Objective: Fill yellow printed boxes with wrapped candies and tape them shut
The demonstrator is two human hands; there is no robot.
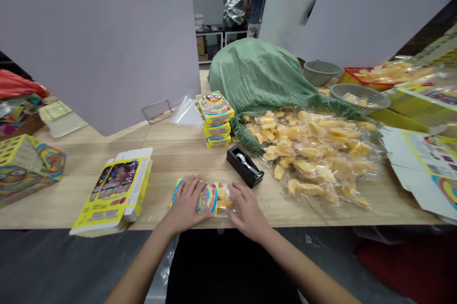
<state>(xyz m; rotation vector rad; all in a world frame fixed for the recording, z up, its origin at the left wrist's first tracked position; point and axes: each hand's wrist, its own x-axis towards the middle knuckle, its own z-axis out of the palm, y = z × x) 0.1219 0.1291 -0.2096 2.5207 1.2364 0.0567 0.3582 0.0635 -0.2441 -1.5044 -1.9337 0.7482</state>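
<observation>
My left hand (185, 206) lies flat on a small colourful printed pack (208, 198) at the near edge of the wooden table (171, 152), fingers spread over it. My right hand (246, 211) rests on the pack's right end, where a clear bag of yellow snack pieces (224, 198) sticks out; its fingers are stretched out. A black tape dispenser (244, 165) sits just beyond my right hand.
Flat yellow printed cartons (116, 190) lie to the left, a made-up box (24, 166) at far left. Three stacked boxes (214, 118) stand mid-table. A heap of bagged yellow snacks (314, 156) spreads from a green net sack (257, 75). Baskets (359, 94) are at right. A person stands far behind.
</observation>
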